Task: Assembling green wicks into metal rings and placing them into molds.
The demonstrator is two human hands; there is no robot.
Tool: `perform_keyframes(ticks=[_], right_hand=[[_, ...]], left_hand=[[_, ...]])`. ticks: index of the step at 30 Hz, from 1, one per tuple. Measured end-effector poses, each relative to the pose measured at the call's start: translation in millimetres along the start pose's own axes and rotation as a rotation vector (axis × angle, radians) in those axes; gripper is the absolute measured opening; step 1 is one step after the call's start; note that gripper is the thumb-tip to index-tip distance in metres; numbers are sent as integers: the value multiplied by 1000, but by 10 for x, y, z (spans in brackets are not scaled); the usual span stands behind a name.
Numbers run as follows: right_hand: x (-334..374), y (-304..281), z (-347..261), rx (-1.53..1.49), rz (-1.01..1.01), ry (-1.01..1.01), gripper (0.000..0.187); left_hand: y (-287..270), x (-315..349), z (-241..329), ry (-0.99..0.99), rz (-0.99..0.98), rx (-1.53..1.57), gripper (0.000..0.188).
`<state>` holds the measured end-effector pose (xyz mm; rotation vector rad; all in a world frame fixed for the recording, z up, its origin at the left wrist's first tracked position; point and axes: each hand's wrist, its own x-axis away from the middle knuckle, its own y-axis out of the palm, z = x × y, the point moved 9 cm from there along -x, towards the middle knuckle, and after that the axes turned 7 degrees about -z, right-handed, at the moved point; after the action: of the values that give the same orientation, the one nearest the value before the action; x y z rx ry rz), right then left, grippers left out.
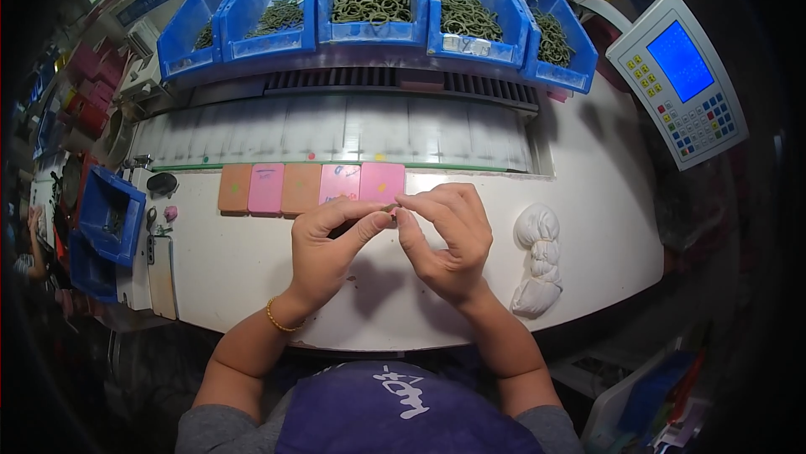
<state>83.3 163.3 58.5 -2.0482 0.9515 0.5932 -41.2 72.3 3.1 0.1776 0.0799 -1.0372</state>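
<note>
Above the near middle of the white table, my left hand (323, 248) and my right hand (453, 240) meet at the fingertips. Both pinch a tiny piece (391, 210), dark green with a touch of pink; my fingers cover most of it, so its exact kind cannot be told. Just beyond my fingertips, pink and tan flat blocks (300, 188) stand in a row, side by side. The closest to my hands is a pink block (384, 180) with a yellow mark.
Blue bins (378, 32) of green ring-shaped pieces line the back, behind a pale panel (336, 127). A keypad unit with a blue screen (680, 76) stands at the far right. Nearer lies a knotted white cloth (537, 261). Blue trays (109, 215) and a flat-bladed tool (162, 278) are left.
</note>
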Motion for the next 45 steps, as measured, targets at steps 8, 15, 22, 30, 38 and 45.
perform_keyframes(ticks=[8,15,22,30,38,45], right_hand=[[-4,-1,3,15,12,-7,20],[-5,-2,-2,25,17,-15,21],[5,-6,6,48,36,-27,21],[7,-7,7,50,38,-24,22],[-8,-34,-7,28,23,-22,24],[59,-27,242,-149,10,225,25]], left_hand=[[9,1,85,71,-20,-196,14],[-11,17,31,79,-39,-236,15],[-3,16,66,93,-44,-278,15],[1,10,54,102,-37,-265,14],[5,3,-63,-136,3,-9,15],[3,12,-315,-384,-10,347,17]])
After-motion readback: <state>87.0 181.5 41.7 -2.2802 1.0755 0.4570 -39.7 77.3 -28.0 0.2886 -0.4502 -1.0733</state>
